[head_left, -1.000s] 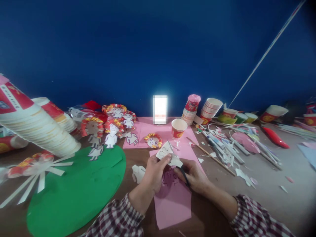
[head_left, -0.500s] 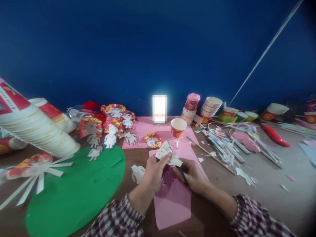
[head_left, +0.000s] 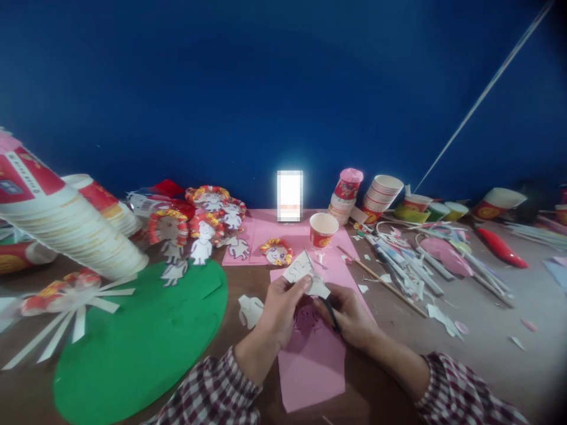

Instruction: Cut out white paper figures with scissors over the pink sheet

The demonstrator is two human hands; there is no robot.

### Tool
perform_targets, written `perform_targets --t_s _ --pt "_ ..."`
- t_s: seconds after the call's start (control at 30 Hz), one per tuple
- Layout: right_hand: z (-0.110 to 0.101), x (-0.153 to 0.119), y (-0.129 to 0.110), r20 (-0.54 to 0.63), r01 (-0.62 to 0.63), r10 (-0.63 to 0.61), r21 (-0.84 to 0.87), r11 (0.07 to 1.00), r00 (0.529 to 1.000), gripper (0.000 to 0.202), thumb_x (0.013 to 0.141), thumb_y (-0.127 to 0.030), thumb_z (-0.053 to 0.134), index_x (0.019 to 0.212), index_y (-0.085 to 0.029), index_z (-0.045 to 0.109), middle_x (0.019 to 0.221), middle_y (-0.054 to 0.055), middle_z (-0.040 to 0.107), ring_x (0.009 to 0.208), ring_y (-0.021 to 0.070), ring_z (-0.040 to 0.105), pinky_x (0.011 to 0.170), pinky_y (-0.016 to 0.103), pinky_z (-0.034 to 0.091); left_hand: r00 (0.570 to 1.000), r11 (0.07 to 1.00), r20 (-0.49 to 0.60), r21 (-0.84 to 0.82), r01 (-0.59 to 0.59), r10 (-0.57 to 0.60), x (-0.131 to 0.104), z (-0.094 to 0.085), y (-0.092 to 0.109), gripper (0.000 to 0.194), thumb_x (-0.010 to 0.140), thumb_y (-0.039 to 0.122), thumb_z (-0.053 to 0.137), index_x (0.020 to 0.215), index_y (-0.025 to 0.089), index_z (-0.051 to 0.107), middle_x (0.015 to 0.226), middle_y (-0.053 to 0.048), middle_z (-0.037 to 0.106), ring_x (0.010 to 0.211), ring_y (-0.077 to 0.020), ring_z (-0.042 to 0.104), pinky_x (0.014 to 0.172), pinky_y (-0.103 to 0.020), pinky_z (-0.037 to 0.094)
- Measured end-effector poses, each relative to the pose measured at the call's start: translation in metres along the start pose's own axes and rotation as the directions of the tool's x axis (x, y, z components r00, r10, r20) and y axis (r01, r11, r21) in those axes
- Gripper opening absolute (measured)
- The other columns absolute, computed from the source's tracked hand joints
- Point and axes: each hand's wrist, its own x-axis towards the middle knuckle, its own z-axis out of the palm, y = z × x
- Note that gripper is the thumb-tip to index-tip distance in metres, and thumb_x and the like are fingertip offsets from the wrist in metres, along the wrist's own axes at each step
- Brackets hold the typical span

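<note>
Figure cut-outs at ten o'clock look done; left fingers pinch outlined white paper, seemingly part-cut; right fingers grip black-handled scissors

Scissors: largely hidden by right hand. White paper: partly covered by left hand. White cut-out: overlapped at right by left hand. Upright screen: pixelated, unreadable. Leaning cup stack: cropped by left edge; lettering too small to read. Checked sleeves: cropped by bottom edge. Pale blue sheet: cropped by right edge.
</note>
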Motion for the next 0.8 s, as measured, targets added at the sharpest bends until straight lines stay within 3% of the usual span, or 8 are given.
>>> perform_targets --t_s 0.23,0.57,0.8 --pt "-0.0007 0.0004 0.0043 -0.005 0.034 -0.034 0.031 0.999 0.999 0.026 0.074 -0.036 0.065 0.073 -0.014 0.051 0.058 -0.005 0.039 0.051 0.0072 0.029 0.044 0.019 0.024 0.998 1.0 0.061 0.011 -0.01 0.009 0.0009 -0.0034 -0.0025 0.027 0.068 0.027 0.07 0.089 0.01 0.066 0.078 -0.009 0.068 0.067 -0.0152 0.062 0.066 -0.027 0.048" --pt "0.0 0.0007 0.0032 -0.015 0.049 -0.048 0.036 0.998 0.999 0.026 0.074 -0.036 0.064 0.071 -0.016 0.048 0.059 -0.004 0.038 0.054 0.0093 0.032 0.048 0.021 0.028 0.999 1.0 0.041 0.012 0.0 -0.001 0.0008 -0.0021 -0.0021 0.033 0.064 0.029 0.074 0.09 0.01 0.066 0.08 -0.009 0.069 0.068 -0.0168 0.063 0.069 -0.029 0.048" --pt "0.0004 -0.0001 0.0017 -0.025 0.016 -0.017 -0.018 1.0 1.0 0.029 0.073 -0.04 0.064 0.069 -0.016 0.048 0.056 -0.005 0.037 0.05 0.0079 0.029 0.044 0.02 0.024 1.0 1.0 -0.001 0.015 0.005 -0.005 -0.0003 0.0021 0.0009 0.035 0.061 0.03 0.076 0.089 0.011 0.066 0.076 -0.009 0.069 0.067 -0.0167 0.063 0.069 -0.029 0.048"
